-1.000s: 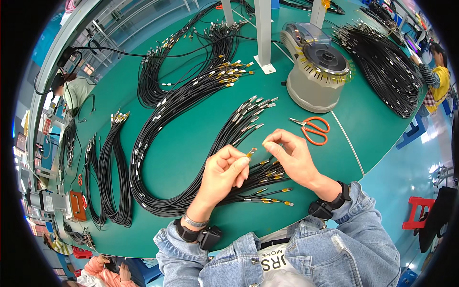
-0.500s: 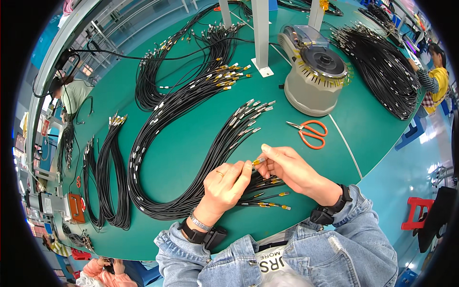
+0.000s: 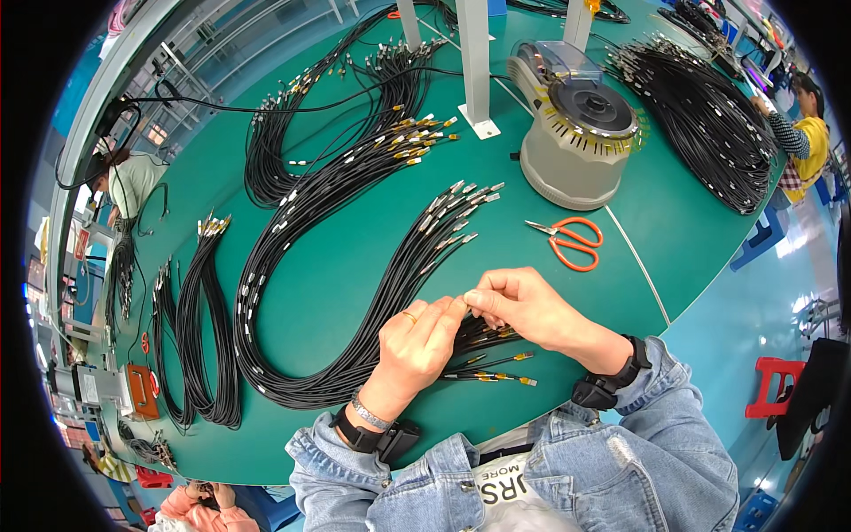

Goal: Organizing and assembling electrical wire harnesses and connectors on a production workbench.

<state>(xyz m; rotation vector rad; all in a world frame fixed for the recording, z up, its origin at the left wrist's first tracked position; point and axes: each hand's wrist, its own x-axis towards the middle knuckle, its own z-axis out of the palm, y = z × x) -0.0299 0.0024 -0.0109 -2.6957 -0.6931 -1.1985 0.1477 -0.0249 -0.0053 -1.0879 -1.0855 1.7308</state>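
My left hand (image 3: 418, 339) is closed in a pinch, its fingertips touching those of my right hand (image 3: 525, 306). Between them both hands grip the end of one black cable, whose connector is hidden by my fingers now. Beneath and beside my hands lies a bundle of black cables (image 3: 297, 390), curving in a U across the green table. Its near ends (image 3: 505, 379) carry yellow tape and metal tips, just below my right hand. The bundle's other ends (image 3: 456, 213), white and silver tipped, fan out beyond my hands.
Orange-handled scissors (image 3: 578, 244) lie open beyond my right hand. Behind them stands a round grey tape dispenser (image 3: 576, 151) with yellow strips. Grey posts (image 3: 476, 80) rise from the green table (image 3: 417, 443). More cable bundles (image 3: 696, 124) lie far right and left. A co-worker (image 3: 807, 133) sits at right.
My right hand has turned inward and its fingers have closed over the yellow-taped connector, which showed before. My left hand has hardly moved. The whole view has shifted slightly.
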